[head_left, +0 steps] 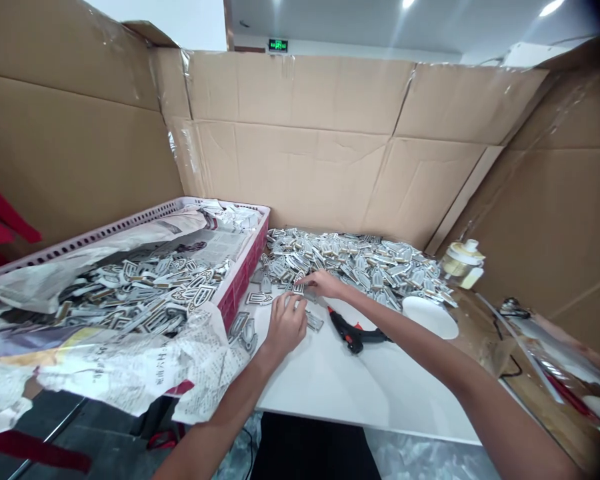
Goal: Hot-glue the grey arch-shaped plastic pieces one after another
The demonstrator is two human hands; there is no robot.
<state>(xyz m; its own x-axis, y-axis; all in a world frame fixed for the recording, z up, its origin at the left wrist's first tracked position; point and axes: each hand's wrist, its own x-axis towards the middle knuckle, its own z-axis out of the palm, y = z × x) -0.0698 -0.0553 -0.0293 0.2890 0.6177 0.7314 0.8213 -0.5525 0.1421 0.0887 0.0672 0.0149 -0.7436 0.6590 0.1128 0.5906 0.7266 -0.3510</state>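
My right hand pinches a small flat badge-like piece, white with black line marks, above the near edge of the pile. Just below and to the left, my left hand is closed with its fingers curled down near the table; whatever they may hold is hidden. Similar grey and white pieces lie in a big loose pile beyond my hands. One striped piece lies on the white tabletop to the left of my left hand. A black glue gun with an orange tip rests beneath my right forearm.
At the left stands a pink plastic crate lined with newspaper, holding many similar pieces. Cardboard walls enclose the table. Right of the pile are a white oval plate and a yellowish-white container.
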